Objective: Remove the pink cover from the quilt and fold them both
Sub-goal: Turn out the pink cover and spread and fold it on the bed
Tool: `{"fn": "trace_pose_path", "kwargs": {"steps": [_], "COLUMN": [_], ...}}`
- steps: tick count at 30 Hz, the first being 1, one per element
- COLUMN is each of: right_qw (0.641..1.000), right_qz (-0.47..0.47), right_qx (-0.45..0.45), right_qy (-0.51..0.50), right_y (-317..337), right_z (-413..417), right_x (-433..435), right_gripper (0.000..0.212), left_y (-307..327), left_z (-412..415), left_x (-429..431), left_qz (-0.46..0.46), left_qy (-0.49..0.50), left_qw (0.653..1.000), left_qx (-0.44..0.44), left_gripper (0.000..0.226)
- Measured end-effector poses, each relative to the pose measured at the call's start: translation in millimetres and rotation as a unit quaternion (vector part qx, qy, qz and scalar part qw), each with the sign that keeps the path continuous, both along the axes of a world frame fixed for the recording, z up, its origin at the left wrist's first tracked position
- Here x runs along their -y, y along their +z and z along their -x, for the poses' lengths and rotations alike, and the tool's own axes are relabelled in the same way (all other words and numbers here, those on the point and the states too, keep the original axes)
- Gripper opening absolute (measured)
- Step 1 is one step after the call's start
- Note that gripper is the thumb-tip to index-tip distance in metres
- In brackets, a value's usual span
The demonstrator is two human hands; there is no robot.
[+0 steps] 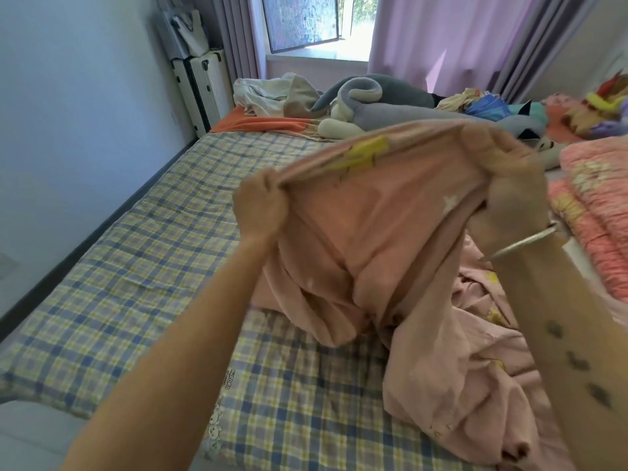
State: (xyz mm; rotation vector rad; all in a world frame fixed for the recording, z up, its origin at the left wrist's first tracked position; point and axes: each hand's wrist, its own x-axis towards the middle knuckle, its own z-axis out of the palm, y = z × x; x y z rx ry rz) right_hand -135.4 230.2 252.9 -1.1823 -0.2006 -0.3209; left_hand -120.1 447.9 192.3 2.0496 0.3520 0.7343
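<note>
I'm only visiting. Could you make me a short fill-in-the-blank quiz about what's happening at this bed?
1. The left hand and right hand both grip the ___ cover.
2. The sheet on the bed has a ___ pattern.
3. A metal bracelet sits on the ___ wrist.
4. The suitcase by the wall is ___ in colour.

Missing words: pink; checked; right; white.

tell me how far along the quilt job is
Done: the pink cover looks off the quilt, which lies in folded layers at the right. In hand: the left hand and right hand grip the cover's top edge. Left: its lower part is bunched on the plaid mattress, not yet folded.
</note>
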Motion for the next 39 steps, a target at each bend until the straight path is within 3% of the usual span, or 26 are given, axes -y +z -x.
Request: {"fn": "trace_pose_path", "kwargs": {"steps": [1,2,3,5,6,7,8,9,10,12,13,16,17,19,20,22,23,25,28,32,39], "right_qw": [0.996,0.977,0.935,0.813,0.749,0.690,0.647,0.646,0.667,0.776,0.818,0.896,0.913,0.936,0.941,0.946,0.947,0.945,0.931,0.917,0.921], "right_qz": [0.056,0.174,0.312,0.505,0.578,0.652,0.709,0.730,0.726,0.608,0.548,0.399,0.347,0.258,0.222,0.167,0.161,0.182,0.242,0.299,0.309], "right_qx": [-0.004,-0.028,-0.092,-0.279,-0.323,-0.316,-0.279,-0.224,-0.158,-0.087,-0.083,-0.132,-0.148,-0.181,-0.206,-0.245,-0.250,-0.247,-0.249,-0.258,-0.196], "right_qy": [-0.063,-0.118,-0.142,-0.075,-0.031,-0.006,0.002,0.015,0.057,0.144,0.154,0.144,0.154,0.159,0.149,0.128,0.121,0.109,0.108,0.055,0.134], "right_y": [-7.3,-22.4,-46.6,-102.2,-124.5,-136.3,-140.3,-139.0,-137.7,-126.4,-118.0,-104.0,-101.1,-96.0,-94.1,-92.6,-92.1,-93.0,-97.4,-109.9,-117.6], "right_z": [-8.9,-14.8,-18.9,-19.0,-17.6,-14.6,-9.4,-5.6,-3.4,4.8,10.0,10.1,9.0,5.1,3.4,-0.4,-2.7,-5.9,-4.7,1.3,15.0], "right_x": [6.1,9.5,14.4,23.8,25.7,23.9,15.6,3.6,-11.3,-48.8,-63.8,-77.1,-76.3,-75.3,-76.0,-76.1,-74.7,-67.4,-53.3,-43.9,-56.1], "right_gripper": [0.018,0.016,0.018,0.033,0.037,0.033,0.018,0.024,0.048,0.068,0.060,0.023,0.021,0.020,0.017,0.011,0.010,0.010,0.023,0.053,0.012], "left_y": [14.9,16.3,5.4,-35.5,-48.6,-50.0,-45.5,-37.6,-31.3,-15.1,-9.4,-7.8,-11.5,-22.5,-30.0,-47.0,-52.7,-58.5,-57.5,-53.9,-56.3], "left_z": [-6.1,-10.6,-11.3,3.1,10.6,14.5,16.1,14.3,12.6,9.5,11.7,15.7,17.9,23.7,28.3,39.6,45.1,51.7,53.2,53.2,53.7], "left_x": [-4.0,-8.8,-11.4,-12.8,-16.0,-17.6,-15.4,-10.1,-5.5,4.7,6.7,-8.4,-15.8,-26.6,-29.2,-28.2,-27.0,-28.8,-34.0,-35.6,-27.3], "left_qz": [0.056,0.060,-0.008,-0.061,-0.099,-0.075,-0.015,0.039,0.080,0.123,0.136,0.141,0.115,0.103,0.118,0.180,0.204,0.272,0.402,0.460,0.479], "left_qy": [-0.024,-0.058,-0.105,-0.179,-0.213,-0.258,-0.279,-0.285,-0.299,-0.331,-0.347,-0.358,-0.346,-0.319,-0.319,-0.352,-0.357,-0.339,-0.318,-0.317,-0.305], "left_qw": [0.997,0.996,0.991,0.915,0.874,0.858,0.866,0.876,0.877,0.869,0.864,0.870,0.882,0.899,0.895,0.869,0.860,0.853,0.820,0.798,0.793], "left_qx": [0.037,0.012,-0.086,-0.357,-0.425,-0.438,-0.414,-0.388,-0.368,-0.345,-0.339,-0.307,-0.298,-0.283,-0.287,-0.298,-0.301,-0.288,-0.257,-0.227,-0.221], "left_gripper": [0.025,0.024,0.024,0.030,0.031,0.029,0.027,0.029,0.030,0.027,0.024,0.012,0.015,0.042,0.047,0.028,0.016,0.021,0.027,0.036,0.040]}}
